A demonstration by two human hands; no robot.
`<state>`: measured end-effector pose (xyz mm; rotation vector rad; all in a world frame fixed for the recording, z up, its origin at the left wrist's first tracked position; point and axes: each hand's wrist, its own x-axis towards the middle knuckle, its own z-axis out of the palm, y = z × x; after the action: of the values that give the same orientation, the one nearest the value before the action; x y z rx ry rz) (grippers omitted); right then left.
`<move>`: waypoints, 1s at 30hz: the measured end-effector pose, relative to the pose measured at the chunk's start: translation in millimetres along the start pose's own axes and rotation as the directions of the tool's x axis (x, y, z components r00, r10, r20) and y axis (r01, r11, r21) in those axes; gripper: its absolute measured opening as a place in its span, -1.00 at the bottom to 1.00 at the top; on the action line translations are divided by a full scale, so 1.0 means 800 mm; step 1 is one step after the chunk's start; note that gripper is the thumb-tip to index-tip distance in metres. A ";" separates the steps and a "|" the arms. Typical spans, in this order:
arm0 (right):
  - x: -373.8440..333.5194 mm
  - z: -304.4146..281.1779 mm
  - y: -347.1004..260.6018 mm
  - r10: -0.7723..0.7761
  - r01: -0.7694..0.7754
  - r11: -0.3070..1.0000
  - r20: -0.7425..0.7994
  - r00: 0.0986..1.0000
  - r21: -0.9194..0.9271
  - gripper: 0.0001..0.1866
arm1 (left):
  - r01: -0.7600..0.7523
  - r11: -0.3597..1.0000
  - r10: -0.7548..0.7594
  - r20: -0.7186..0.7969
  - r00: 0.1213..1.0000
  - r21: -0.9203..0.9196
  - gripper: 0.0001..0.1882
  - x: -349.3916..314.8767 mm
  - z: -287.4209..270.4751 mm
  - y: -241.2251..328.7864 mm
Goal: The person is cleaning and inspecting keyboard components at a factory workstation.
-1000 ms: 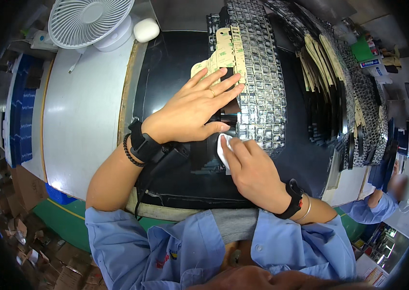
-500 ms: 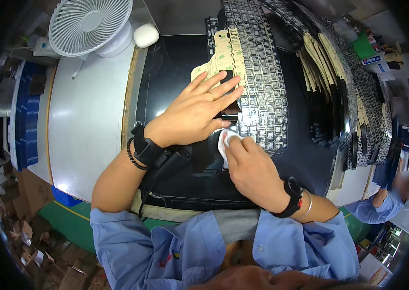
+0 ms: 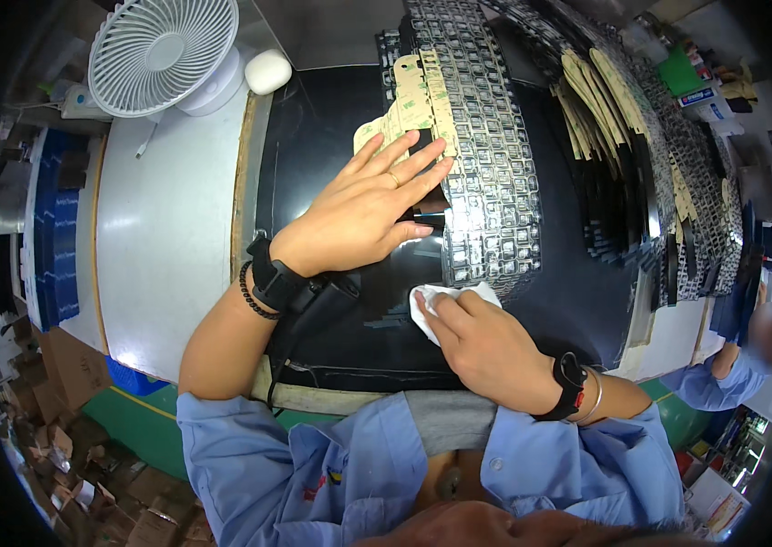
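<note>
My left hand (image 3: 359,205) lies with fingers spread on the dark strip beside a keyboard-like panel (image 3: 491,182) with rows of metallic key frames. Its fingertips touch the lower end of a cream adhesive sheet (image 3: 413,100) with green print, fixed along the panel's left side. In my right hand (image 3: 486,339), closed fingers grip a crumpled white wiping cloth (image 3: 422,314). The cloth sits just below the panel's near end, on the black work mat (image 3: 313,118). What lies under my left palm is hidden.
A white fan (image 3: 167,50) and a rounded white case (image 3: 267,72) stand at the far left. More panels with cream strips (image 3: 591,100) are stacked on the right. A black corded device (image 3: 327,301) lies by my left wrist. Another person (image 3: 723,374) is at far right.
My right hand has drawn the white cloth down toward me and slightly right, off the strip near my left thumb. My left hand stays spread in nearly the same place.
</note>
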<state>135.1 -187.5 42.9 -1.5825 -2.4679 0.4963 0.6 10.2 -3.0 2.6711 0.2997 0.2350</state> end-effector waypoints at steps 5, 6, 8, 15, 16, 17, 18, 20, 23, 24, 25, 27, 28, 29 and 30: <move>-0.011 0.001 0.003 -0.044 0.043 0.998 -0.038 0.998 -0.037 -0.61 | 0.011 0.999 -0.009 0.052 0.999 -0.038 0.34 0.004 -0.015 0.012; -0.014 0.003 0.002 -0.044 0.042 0.999 -0.045 0.998 -0.032 -0.61 | 0.011 0.999 -0.009 0.060 0.998 -0.033 0.34 0.003 -0.015 0.013; -0.018 0.008 0.001 -0.087 0.087 0.996 -0.060 0.994 0.000 -0.63 | 0.015 0.999 -0.013 0.051 0.999 -0.037 0.28 0.004 -0.014 0.012; -0.022 0.007 -0.002 -0.070 0.070 0.998 -0.074 0.995 -0.006 -0.69 | 0.050 0.998 -0.046 0.071 0.996 -0.046 0.16 0.003 -0.013 0.014; -0.020 0.001 -0.001 -0.061 0.059 0.998 -0.107 0.992 -0.023 -0.71 | 0.058 0.997 -0.055 0.066 0.996 -0.050 0.13 0.003 -0.014 0.015; -0.019 -0.002 -0.001 -0.048 0.042 0.998 -0.141 0.989 -0.044 -0.73 | 0.060 0.997 -0.057 0.060 0.997 -0.055 0.11 0.005 -0.014 0.015; -0.020 -0.001 -0.001 -0.041 0.035 0.998 -0.145 0.988 -0.046 -0.73 | 0.052 0.997 -0.049 0.062 0.997 -0.053 0.11 0.006 -0.014 0.015; -0.022 0.002 0.000 -0.049 0.039 0.998 -0.207 0.977 -0.052 -0.73 | 0.076 0.997 -0.074 0.073 0.995 -0.025 0.06 0.006 -0.012 0.016; -0.028 0.007 -0.002 -0.048 0.050 0.999 -0.135 0.990 0.016 -0.70 | 0.081 0.996 -0.079 0.049 0.996 -0.039 0.00 0.005 -0.010 0.016; -0.029 0.007 -0.001 -0.047 0.049 0.999 -0.133 0.990 0.014 -0.70 | 0.079 0.996 -0.077 0.048 0.996 -0.040 0.00 0.005 -0.010 0.017; -0.029 0.006 -0.001 -0.050 0.057 0.997 -0.125 0.991 0.053 -0.68 | 0.085 0.995 -0.083 0.044 0.996 -0.046 -0.02 0.005 -0.010 0.018; -0.026 0.003 0.002 -0.063 0.073 0.993 -0.112 0.992 0.091 -0.65 | 0.099 0.994 -0.097 0.036 0.995 -0.052 -0.04 0.004 -0.009 0.017; -0.022 0.000 0.006 -0.028 0.049 0.995 -0.218 0.976 0.091 -0.64 | 0.093 0.994 -0.092 0.026 0.995 -0.057 -0.06 0.003 -0.008 0.016; -0.019 -0.003 0.008 0.008 0.023 0.995 -0.321 0.947 0.093 -0.62 | 0.085 0.994 -0.084 0.018 0.996 -0.063 -0.08 0.003 -0.007 0.015; -0.014 -0.003 0.011 0.005 0.026 0.995 -0.318 0.948 0.092 -0.62 | 0.088 0.994 -0.087 0.015 0.996 -0.064 -0.08 0.002 -0.007 0.016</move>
<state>147.8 -193.7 42.2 -1.4790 -2.1780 0.3213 2.8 1.9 7.9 2.5880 0.3982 0.1976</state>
